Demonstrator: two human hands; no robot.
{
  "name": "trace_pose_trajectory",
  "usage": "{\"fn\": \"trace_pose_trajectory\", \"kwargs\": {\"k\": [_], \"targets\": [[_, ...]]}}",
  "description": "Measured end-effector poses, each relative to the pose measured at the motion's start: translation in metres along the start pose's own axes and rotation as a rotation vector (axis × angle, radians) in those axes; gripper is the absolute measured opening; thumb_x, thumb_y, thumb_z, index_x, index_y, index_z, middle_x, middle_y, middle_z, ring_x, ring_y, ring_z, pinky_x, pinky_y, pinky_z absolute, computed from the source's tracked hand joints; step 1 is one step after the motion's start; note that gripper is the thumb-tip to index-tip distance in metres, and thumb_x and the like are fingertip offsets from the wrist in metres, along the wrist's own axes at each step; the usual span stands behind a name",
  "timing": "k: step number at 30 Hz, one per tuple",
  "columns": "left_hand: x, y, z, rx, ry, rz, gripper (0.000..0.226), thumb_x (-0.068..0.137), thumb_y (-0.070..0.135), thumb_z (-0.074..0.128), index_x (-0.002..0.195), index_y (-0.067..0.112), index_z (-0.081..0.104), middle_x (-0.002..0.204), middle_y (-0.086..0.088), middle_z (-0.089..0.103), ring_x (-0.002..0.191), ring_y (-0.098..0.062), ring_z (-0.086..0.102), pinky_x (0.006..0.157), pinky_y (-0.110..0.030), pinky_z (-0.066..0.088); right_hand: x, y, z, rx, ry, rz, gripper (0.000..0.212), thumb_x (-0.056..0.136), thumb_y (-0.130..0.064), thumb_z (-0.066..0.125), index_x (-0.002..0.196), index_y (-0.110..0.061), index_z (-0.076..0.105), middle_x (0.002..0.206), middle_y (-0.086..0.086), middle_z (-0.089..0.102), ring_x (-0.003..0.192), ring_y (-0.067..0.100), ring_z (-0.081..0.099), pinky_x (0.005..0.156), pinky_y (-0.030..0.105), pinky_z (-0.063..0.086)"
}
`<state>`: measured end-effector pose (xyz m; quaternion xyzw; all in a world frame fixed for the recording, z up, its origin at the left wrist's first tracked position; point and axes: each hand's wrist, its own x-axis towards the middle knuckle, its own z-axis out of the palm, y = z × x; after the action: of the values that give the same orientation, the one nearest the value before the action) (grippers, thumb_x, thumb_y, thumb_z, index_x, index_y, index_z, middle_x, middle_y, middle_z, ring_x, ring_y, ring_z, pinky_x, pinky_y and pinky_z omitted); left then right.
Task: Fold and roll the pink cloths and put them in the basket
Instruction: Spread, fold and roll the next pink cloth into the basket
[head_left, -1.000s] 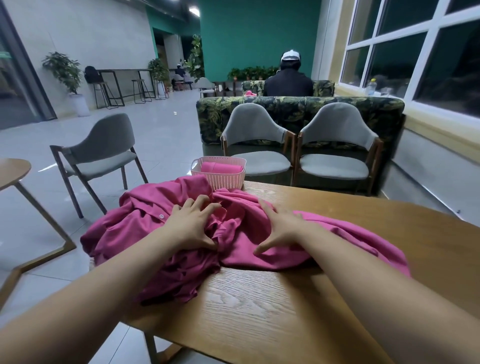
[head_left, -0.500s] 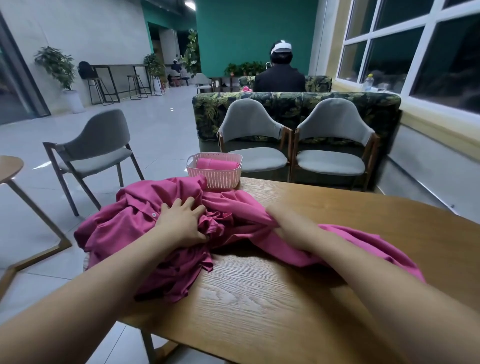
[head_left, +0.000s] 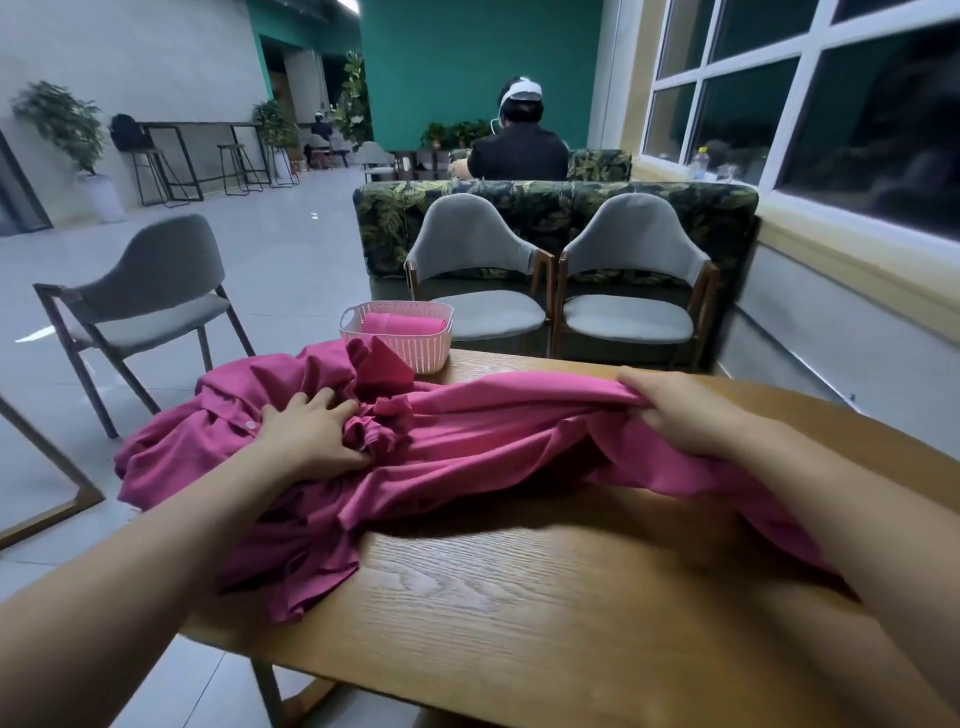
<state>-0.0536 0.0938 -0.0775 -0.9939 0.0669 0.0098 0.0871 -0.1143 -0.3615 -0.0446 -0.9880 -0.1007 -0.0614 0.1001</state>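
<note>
1. Magenta crumpled fabric cloth (head_left: 493, 426) sprawls mid-frame on the wooden table (head_left: 519, 597); left hand (head_left: 311, 436) bunches it, right hand (head_left: 675, 410) grips a fold.
2. Tbh, pull it flat before folding; pale slotted plastic basket (head_left: 426, 353) sits just behind.

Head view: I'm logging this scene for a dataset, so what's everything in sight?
cloth heap: one, pink, crumpled across the table's left and middle
rolled cloth: at least one, pink, in the basket
basket: one, pale pink, table's far edge
table: one, wooden, foreground
chairs: three, grey, two beyond the table, one left
sofa: one, dark leaf print, behind the chairs
person: one, dark top, seated beyond the sofa
bottle: one, clear, windowsill
plants: several, green, far left
hands: two, bare; left hand and right hand both gripping the heap
</note>
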Motion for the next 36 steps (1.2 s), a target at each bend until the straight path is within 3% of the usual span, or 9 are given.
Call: {"fn": "trace_pose_trajectory", "kwargs": {"k": [4, 9, 13, 18, 22, 26, 31, 33, 36], "targets": [[0.005, 0.007, 0.000, -0.014, -0.013, 0.007, 0.094, 0.076, 0.087, 0.051, 0.157, 0.043, 0.033, 0.158, -0.001, 0.035, 0.143, -0.033, 0.038, 0.110, -0.069, 0.035, -0.014, 0.033, -0.010, -0.031, 0.007, 0.096, 0.022, 0.098, -0.021, 0.058, 0.096, -0.036, 0.043, 0.086, -0.002, 0.062, 0.079, 0.027, 0.061, 0.073, 0.048, 0.053], [0.011, 0.014, 0.002, -0.005, -0.013, 0.024, 0.090, 0.079, 0.086, 0.051, 0.156, 0.043, 0.035, 0.158, -0.001, 0.036, 0.144, -0.033, 0.038, 0.109, -0.069, 0.036, -0.028, 0.061, -0.008, -0.108, 0.002, 0.155, 0.011, 0.101, -0.024, 0.060, 0.107, -0.029, 0.053, 0.105, 0.007, 0.071, 0.092, 0.034, 0.064, 0.079, 0.047, 0.053], [0.016, 0.006, 0.002, -0.016, -0.023, -0.002, 0.086, 0.080, 0.083, 0.053, 0.154, 0.042, 0.038, 0.157, -0.002, 0.037, 0.143, -0.033, 0.038, 0.109, -0.068, 0.037, -0.040, 0.080, -0.011, -0.201, -0.001, 0.277, 0.027, 0.101, -0.028, 0.055, 0.127, -0.034, 0.058, 0.124, 0.008, 0.070, 0.106, 0.036, 0.066, 0.078, 0.042, 0.052], [0.018, 0.000, 0.018, 0.071, -0.013, 0.009, 0.085, 0.081, 0.081, 0.053, 0.154, 0.039, 0.039, 0.156, -0.002, 0.039, 0.141, -0.031, 0.040, 0.107, -0.063, 0.038, -0.058, 0.114, -0.001, -0.236, -0.280, 0.373, 0.016, 0.083, -0.033, 0.067, 0.091, -0.033, 0.054, 0.106, 0.003, 0.066, 0.098, 0.027, 0.063, 0.087, 0.041, 0.053], [0.019, 0.009, 0.021, 0.062, 0.069, 0.069, 0.080, 0.079, 0.073, 0.057, 0.149, 0.037, 0.043, 0.145, -0.001, 0.047, 0.130, -0.028, 0.046, 0.102, -0.056, 0.041, -0.051, 0.093, -0.001, -0.162, -0.281, 0.299, 0.050, 0.077, -0.048, 0.078, 0.114, -0.028, 0.052, 0.104, 0.000, 0.052, 0.098, 0.022, 0.055, 0.088, 0.038, 0.047], [0.019, 0.019, 0.021, 0.016, 0.142, 0.118, 0.068, 0.079, 0.066, 0.060, 0.140, 0.039, 0.048, 0.133, 0.002, 0.053, 0.122, -0.025, 0.051, 0.097, -0.050, 0.041, -0.034, 0.057, 0.002, 0.053, -0.244, 0.206, 0.103, 0.065, -0.068, 0.080, 0.154, -0.034, 0.040, 0.142, -0.006, 0.053, 0.126, 0.017, 0.055, 0.107, 0.038, 0.047], [0.022, 0.034, 0.020, -0.053, 0.081, 0.142, 0.070, 0.084, 0.062, 0.063, 0.147, 0.038, 0.042, 0.139, 0.001, 0.052, 0.127, -0.027, 0.051, 0.100, -0.052, 0.041, -0.009, 0.005, 0.027, 0.146, -0.255, 0.099, 0.131, 0.056, -0.074, 0.087, 0.164, -0.035, 0.024, 0.163, -0.010, 0.040, 0.144, 0.014, 0.045, 0.120, 0.035, 0.038], [0.023, 0.038, 0.021, -0.063, 0.053, 0.138, 0.069, 0.086, 0.060, 0.062, 0.148, 0.037, 0.042, 0.141, 0.001, 0.052, 0.129, -0.028, 0.050, 0.102, -0.054, 0.041, -0.005, -0.012, 0.043, 0.114, -0.252, 0.066, 0.121, 0.058, -0.066, 0.089, 0.160, -0.037, 0.031, 0.153, -0.009, 0.051, 0.134, 0.017, 0.055, 0.112, 0.034, 0.045], [0.025, 0.038, 0.023, -0.060, 0.042, 0.126, 0.065, 0.087, 0.057, 0.061, 0.145, 0.035, 0.044, 0.140, 0.000, 0.053, 0.128, -0.028, 0.051, 0.102, -0.054, 0.042, -0.002, -0.018, 0.059, 0.045, -0.255, 0.030, 0.062, 0.074, -0.045, 0.084, 0.127, -0.029, 0.055, 0.120, 0.001, 0.068, 0.108, 0.027, 0.064, 0.087, 0.037, 0.051]]}}
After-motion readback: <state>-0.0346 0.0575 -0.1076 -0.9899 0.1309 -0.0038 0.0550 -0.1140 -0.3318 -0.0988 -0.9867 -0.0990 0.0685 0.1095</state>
